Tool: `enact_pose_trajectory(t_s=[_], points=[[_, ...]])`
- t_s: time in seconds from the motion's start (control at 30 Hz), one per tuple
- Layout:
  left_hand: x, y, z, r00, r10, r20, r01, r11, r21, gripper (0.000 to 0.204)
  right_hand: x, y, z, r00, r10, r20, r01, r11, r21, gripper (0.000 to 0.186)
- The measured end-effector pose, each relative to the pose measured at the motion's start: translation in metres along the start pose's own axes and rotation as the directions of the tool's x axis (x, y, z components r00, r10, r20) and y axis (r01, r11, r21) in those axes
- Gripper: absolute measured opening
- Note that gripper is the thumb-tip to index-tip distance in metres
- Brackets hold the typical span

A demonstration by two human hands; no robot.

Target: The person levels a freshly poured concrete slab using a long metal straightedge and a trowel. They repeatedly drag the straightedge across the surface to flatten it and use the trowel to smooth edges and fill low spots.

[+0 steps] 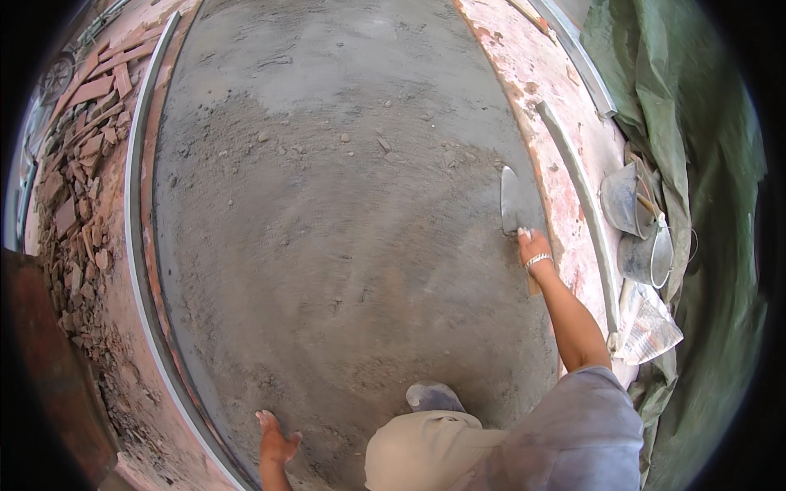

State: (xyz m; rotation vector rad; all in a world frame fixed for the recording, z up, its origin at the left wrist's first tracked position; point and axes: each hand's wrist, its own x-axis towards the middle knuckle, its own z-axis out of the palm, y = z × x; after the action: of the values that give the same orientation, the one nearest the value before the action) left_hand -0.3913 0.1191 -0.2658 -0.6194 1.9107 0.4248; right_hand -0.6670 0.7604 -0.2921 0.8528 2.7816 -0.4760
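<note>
My right hand, with a metal bracelet at the wrist, grips a trowel whose pale blade lies at the right edge of the grey mortar bed. My left hand has its fingers apart and holds nothing, low over or on the mortar at the lower left; contact is unclear. The mortar is rough with small lumps and has a smoother band at the far end. My shoe and bent leg show at the bottom.
A metal straightedge runs along the left, beside broken tiles and rubble. On the right are a pink-stained ledge, long bars, two buckets, a crumpled sack and a green tarp.
</note>
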Motion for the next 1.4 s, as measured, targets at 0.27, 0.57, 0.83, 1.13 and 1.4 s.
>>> enact_pose_trajectory(t_s=[0.27, 0.57, 0.83, 1.13, 1.4], points=[[-0.002, -0.007, 0.017, 0.991, 0.008, -0.132, -0.008, 1.000, 0.002, 0.105, -0.097, -0.133, 0.028, 0.899, -0.412, 0.149, 0.306, 0.834, 0.459, 0.022], [-0.014, -0.016, 0.018, 0.993, -0.039, -0.113, 0.017, 0.982, -0.190, 0.105, -0.056, -0.258, 0.108, 0.396, -0.812, 0.428, 0.914, 0.305, -0.267, 0.042], [-0.023, -0.015, 0.031, 0.985, -0.098, -0.143, 0.062, 0.969, -0.241, 0.100, -0.038, -0.259, 0.143, 0.411, -0.790, 0.455, 0.873, 0.198, -0.446, 0.052], [-0.019, -0.014, 0.030, 0.979, -0.131, -0.154, 0.080, 0.950, -0.302, 0.092, -0.098, -0.234, 0.105, 0.297, -0.834, 0.465, 0.903, 0.087, -0.421, 0.048], [-0.006, -0.015, 0.054, 0.929, -0.111, -0.353, 0.035, 0.976, -0.215, 0.094, -0.185, -0.132, 0.014, 0.512, -0.746, 0.426, 0.845, 0.526, -0.094, 0.036]])
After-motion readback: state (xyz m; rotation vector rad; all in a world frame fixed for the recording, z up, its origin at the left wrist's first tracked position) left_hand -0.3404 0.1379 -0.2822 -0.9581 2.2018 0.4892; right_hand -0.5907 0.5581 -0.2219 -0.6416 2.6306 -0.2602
